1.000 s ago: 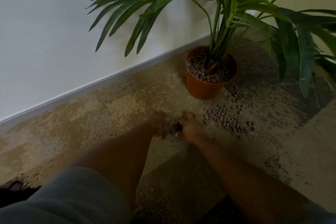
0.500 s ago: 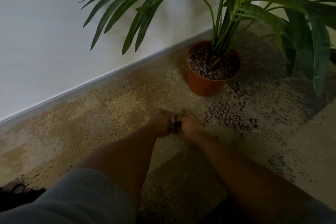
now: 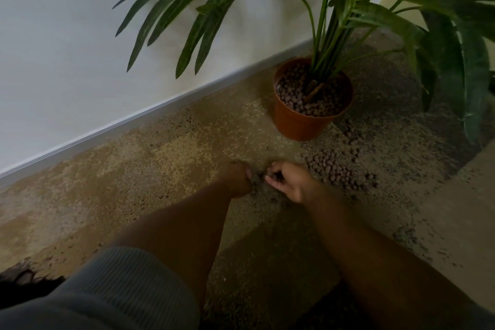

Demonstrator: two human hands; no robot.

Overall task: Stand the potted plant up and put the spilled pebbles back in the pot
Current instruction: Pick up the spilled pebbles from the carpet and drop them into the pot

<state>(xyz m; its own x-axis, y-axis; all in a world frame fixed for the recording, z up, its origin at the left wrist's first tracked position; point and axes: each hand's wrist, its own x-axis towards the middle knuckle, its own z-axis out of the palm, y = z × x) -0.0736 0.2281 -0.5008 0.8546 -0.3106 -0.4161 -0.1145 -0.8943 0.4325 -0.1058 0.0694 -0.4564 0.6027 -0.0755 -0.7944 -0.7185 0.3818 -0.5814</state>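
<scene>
Already the round terracotta-orange plastic pot (image 3: 300, 126) stands upright on the speckled tan carpet floor (image 3: 160, 169) close to the white skirting board (image 3: 134, 126), its green palm-like plant (image 3: 334, 21) rising out of a fill of small round brown clay pebbles (image 3: 294, 96), so the first half of the job looks done. What is left is the gathering: a loose patch of spilled pebbles (image 3: 332, 166) lies on the carpet just in front of and to the right of the pot, trailing up to touch its base, and a smaller cluster sits between the two hands. The right hand (image 3: 288, 179) is curled, palm partly turned up, fingers cupped around a few pebbles. The left hand (image 3: 238, 178) is bunched with fingers drawn together at the same cluster; whether it actually grips any pebbles I cannot tell, since its fingertips are turned away and in shadow. Judging by the size of the patch, most of the spill is yet to be returned. Dim light and blur make single pebbles near the hands hard to separate from the carpet's flecks, and the fronds are cut off at the top and right edges.
</scene>
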